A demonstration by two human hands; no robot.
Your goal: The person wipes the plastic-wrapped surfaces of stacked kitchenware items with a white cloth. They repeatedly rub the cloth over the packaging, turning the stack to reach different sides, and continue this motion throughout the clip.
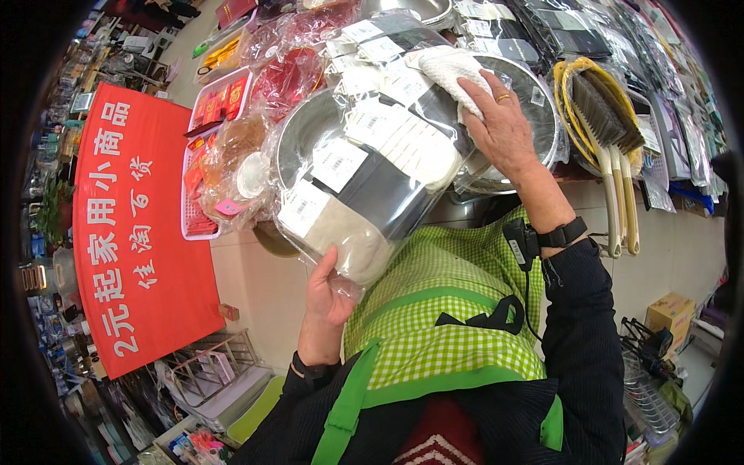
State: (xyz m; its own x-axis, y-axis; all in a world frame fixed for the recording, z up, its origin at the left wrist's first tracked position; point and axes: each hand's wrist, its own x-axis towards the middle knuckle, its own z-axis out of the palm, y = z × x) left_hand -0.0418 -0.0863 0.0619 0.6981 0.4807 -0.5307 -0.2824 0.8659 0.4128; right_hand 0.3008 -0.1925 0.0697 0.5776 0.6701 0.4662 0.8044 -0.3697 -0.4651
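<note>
My left hand (331,296) grips the near end of a clear plastic bag (407,203) holding folded beige, black and white fabric goods with white labels. The beige piece (349,238) lies closest to my thumb. My right hand (500,128) presses a crumpled white textured cloth (450,72) against the far part of the bagged goods. Beneath the bag, a round perforated metal basin (302,136) shows on the left. Another round plastic-wrapped pan (540,116) lies partly hidden behind my right hand.
Brushes (607,116) with pale handles rest in a yellow-rimmed basket to the right. Pink baskets (189,203) of red packets and wrapped amber bowls (232,151) stand left. A red printed sign (151,232) hangs beyond. A metal rack (215,372) sits lower left, a cardboard box (671,317) lower right.
</note>
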